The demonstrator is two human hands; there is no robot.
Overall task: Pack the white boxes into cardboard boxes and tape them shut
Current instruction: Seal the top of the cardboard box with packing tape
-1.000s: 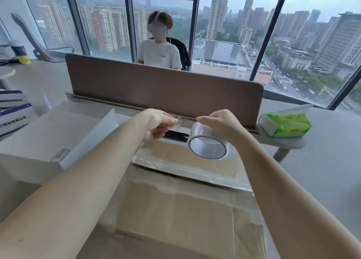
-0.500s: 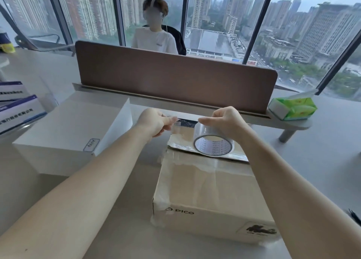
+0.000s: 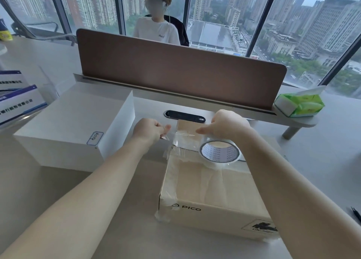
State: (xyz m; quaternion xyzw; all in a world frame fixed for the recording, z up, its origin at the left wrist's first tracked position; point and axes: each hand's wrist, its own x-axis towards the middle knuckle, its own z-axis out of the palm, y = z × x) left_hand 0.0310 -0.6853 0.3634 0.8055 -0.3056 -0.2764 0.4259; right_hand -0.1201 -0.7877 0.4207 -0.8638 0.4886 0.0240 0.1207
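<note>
**Tape strip held over carton**

I see L hand (image 3: 150, 130) pinching the free tape end; R hand (image 3: 227, 126) curled on the tape roll (image 3: 219, 154). Strip spans between, above the cardboard box (image 3: 211, 196) far edge. White box (image 3: 74, 125) sits just left of it. Bare desk (image 3: 304, 161) to the right.
</note>
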